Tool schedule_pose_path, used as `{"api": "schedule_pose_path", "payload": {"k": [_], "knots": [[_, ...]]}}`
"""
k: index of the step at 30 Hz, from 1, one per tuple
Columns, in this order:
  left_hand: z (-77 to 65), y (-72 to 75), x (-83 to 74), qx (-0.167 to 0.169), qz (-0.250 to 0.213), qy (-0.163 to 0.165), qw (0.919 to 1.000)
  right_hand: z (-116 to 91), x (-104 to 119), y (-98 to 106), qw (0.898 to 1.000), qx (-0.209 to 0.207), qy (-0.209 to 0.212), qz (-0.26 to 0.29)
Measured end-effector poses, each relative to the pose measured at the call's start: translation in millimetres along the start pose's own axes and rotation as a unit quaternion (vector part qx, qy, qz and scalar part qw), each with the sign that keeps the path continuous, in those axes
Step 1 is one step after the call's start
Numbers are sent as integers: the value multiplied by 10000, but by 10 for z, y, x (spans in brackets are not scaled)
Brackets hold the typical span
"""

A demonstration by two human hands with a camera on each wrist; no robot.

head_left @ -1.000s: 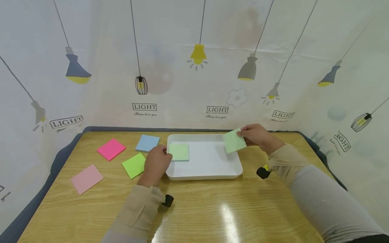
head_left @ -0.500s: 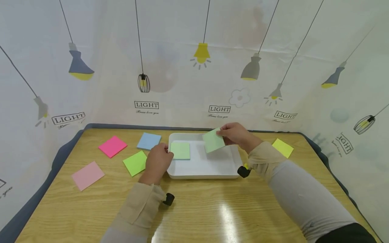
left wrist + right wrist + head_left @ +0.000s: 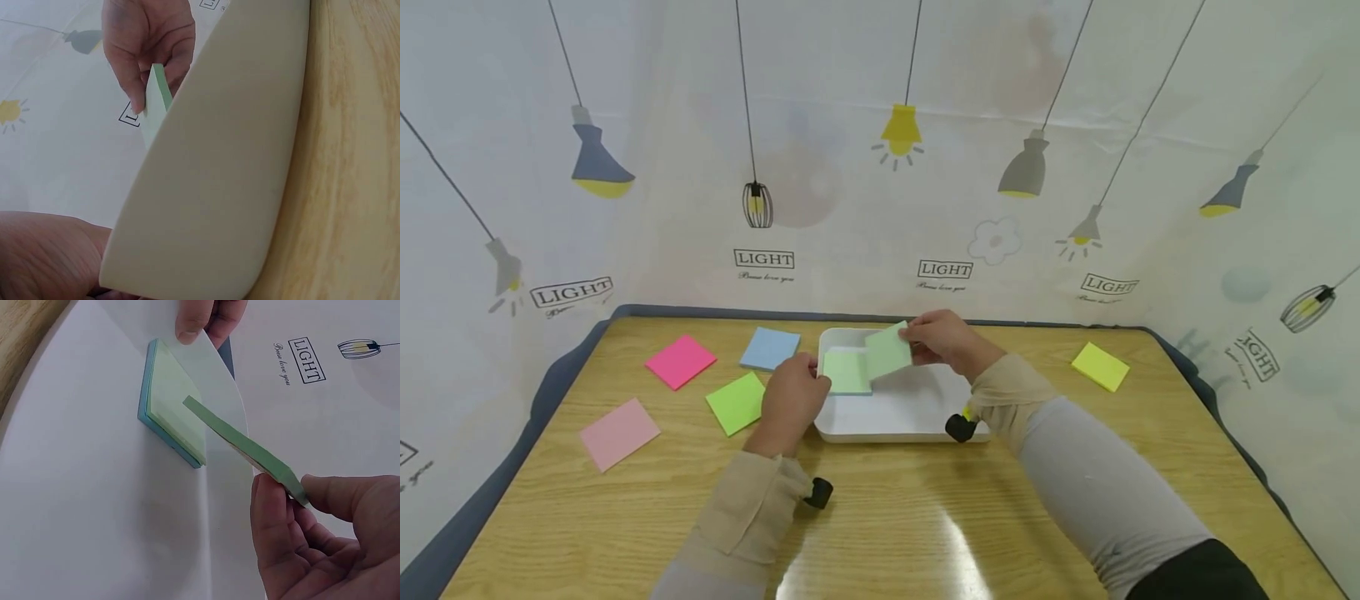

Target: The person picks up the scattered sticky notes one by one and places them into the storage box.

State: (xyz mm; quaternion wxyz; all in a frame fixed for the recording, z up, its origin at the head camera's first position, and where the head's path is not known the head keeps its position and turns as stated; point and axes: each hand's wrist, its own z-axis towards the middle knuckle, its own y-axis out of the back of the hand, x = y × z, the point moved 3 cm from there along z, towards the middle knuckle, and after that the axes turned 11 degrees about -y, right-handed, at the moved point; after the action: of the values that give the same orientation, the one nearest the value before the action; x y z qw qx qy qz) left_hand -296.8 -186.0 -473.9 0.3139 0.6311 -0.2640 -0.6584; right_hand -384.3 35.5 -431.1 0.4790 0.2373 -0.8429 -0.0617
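Observation:
My right hand [image 3: 951, 340] pinches a pale green sticky-note pad [image 3: 889, 350] by its right edge, tilted above the white tray [image 3: 917, 408]. A stack of sticky notes [image 3: 844, 372] lies at the tray's left end, and the held pad overlaps its right side in the head view. In the right wrist view that stack [image 3: 172, 403] shows pale green on top and blue underneath; the held pad [image 3: 244, 447] slants over it. My left hand [image 3: 790, 406] grips the tray's left rim, thumb inside and fingers outside.
Left of the tray lie a blue pad [image 3: 770, 348], a lime green pad [image 3: 735, 403], a hot pink pad [image 3: 681, 362] and a light pink pad [image 3: 620, 435]. Far right lies a yellow pad [image 3: 1101, 367]. A printed curtain [image 3: 850, 167] hangs behind the wooden table [image 3: 887, 517].
My right hand has carried the pale green pad leftward from the tray's right end to the stack. The yellow pad has come out from behind my right arm. My left hand stays on the rim.

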Motion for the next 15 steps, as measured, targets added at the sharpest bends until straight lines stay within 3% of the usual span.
{"api": "schedule_pose_path", "payload": {"k": [15], "knots": [[-2, -3, 0, -29, -6, -93, 10000, 145, 20, -276, 9989, 250, -131, 363]]}}
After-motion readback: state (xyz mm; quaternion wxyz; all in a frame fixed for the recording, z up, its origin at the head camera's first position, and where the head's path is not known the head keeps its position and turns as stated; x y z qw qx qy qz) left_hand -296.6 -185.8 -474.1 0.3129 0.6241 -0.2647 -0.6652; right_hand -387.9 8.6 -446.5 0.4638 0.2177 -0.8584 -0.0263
